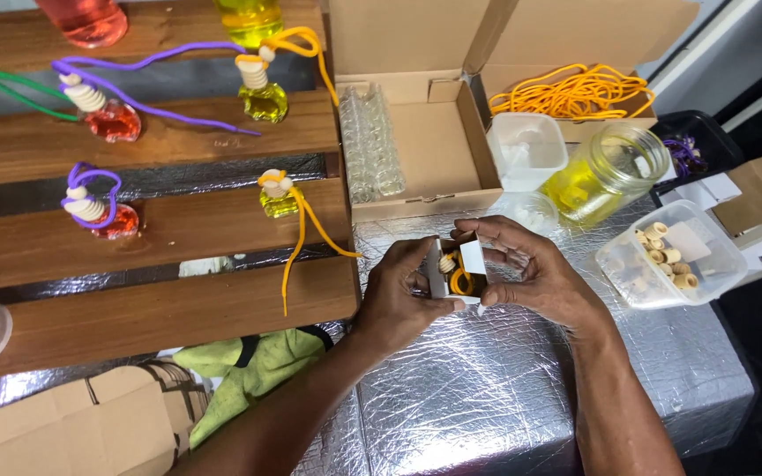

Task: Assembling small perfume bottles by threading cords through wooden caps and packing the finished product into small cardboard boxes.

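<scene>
Snugly between both hands (469,278) — small box (457,269).

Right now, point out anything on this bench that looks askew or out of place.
Little stands out. One yellow cord trails off a small yellow bottle and hangs over the shelf's front edge. Flattened cardboard and green cloth lie below.
</scene>
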